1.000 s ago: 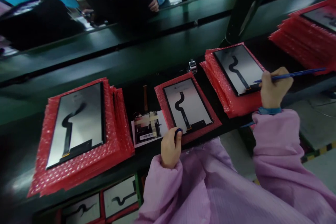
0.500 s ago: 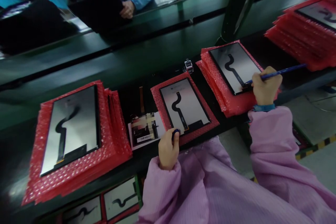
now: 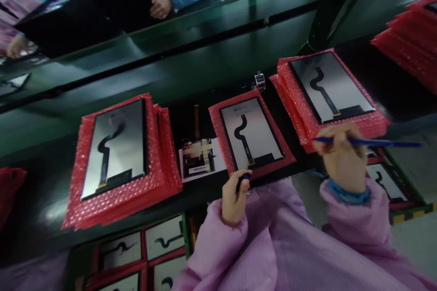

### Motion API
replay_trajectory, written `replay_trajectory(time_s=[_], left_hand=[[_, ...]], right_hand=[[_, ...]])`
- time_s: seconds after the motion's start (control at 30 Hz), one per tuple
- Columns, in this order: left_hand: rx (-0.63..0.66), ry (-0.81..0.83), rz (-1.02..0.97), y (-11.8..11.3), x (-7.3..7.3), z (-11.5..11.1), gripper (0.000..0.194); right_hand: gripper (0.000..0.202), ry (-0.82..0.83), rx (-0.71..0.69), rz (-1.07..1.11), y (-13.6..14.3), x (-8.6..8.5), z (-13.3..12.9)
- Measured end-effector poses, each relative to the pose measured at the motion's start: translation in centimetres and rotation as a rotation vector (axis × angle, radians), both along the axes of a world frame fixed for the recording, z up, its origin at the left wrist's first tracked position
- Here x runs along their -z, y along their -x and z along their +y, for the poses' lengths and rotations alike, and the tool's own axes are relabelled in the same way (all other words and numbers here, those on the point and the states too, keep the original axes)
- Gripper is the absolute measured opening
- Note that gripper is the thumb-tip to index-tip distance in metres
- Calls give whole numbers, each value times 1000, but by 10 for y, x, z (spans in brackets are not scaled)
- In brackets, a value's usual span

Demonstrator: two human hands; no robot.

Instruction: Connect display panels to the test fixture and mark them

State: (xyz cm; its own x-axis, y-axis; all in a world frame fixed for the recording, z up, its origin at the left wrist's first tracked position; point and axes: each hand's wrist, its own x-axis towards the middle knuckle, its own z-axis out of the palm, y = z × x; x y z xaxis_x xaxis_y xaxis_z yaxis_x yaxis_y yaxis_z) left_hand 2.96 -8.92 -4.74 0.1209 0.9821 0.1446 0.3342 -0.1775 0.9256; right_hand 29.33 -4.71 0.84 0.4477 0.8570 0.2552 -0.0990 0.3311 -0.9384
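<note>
My right hand [image 3: 344,159] pinches a blue pen-like tool [image 3: 389,143] in front of the right stack's lower edge. On that stack of red bubble bags [image 3: 300,120] lies a display panel [image 3: 336,84] with a curved black flex cable. My left hand [image 3: 235,195] is closed around a small dark blue object [image 3: 246,176], mostly hidden, at the near edge of the middle panel [image 3: 252,134]. That panel rests on a red bubble bag [image 3: 220,122]. Another panel [image 3: 118,145] tops the left stack of red bags [image 3: 164,163].
A small part with a label [image 3: 198,159] lies on white paper between the stacks. Behind are a metal counter [image 3: 259,81] and a green post [image 3: 336,7]. A person's hand [image 3: 161,7] rests by black bins [image 3: 129,0]. Crated panels [image 3: 164,238] sit below the bench.
My right hand and the blue tool have moved off the right panel, toward me. The camera view has shifted, so the bench items sit elsewhere in the picture. My left hand keeps its hold.
</note>
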Motion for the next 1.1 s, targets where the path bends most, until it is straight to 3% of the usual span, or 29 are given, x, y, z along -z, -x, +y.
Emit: replay_trajectory(time_s=[0.07, 0.17, 0.4, 0.53, 0.7, 0.9, 1.0, 1.1], left_hand=[[73, 97, -109, -8, -5, -3, 42], [157, 177, -192, -14, -7, -3, 49], [248, 218, -182, -8, -5, -3, 58], [287, 198, -133, -10, -11, -1, 63], [297, 167, -190, -13, -23, -5, 59], [334, 209, -173, -8, -30, -11, 65], [282, 117, -129, -9, -31, -8, 62], [69, -122, 80, -11, -26, -2, 57]], right_hand=[[34, 125, -291, 145, 33, 2, -14], [33, 306, -475, 261, 66, 12, -23], [37, 408, -539, 68, 88, 18, -24], [37, 341, -589, -162, 98, 16, -24], [28, 207, -553, -334, 111, 21, -35], [32, 141, -719, -385, 115, 14, -39], [30, 123, -734, -404, 114, 8, -31], [33, 176, -546, -342, 102, 6, -17]])
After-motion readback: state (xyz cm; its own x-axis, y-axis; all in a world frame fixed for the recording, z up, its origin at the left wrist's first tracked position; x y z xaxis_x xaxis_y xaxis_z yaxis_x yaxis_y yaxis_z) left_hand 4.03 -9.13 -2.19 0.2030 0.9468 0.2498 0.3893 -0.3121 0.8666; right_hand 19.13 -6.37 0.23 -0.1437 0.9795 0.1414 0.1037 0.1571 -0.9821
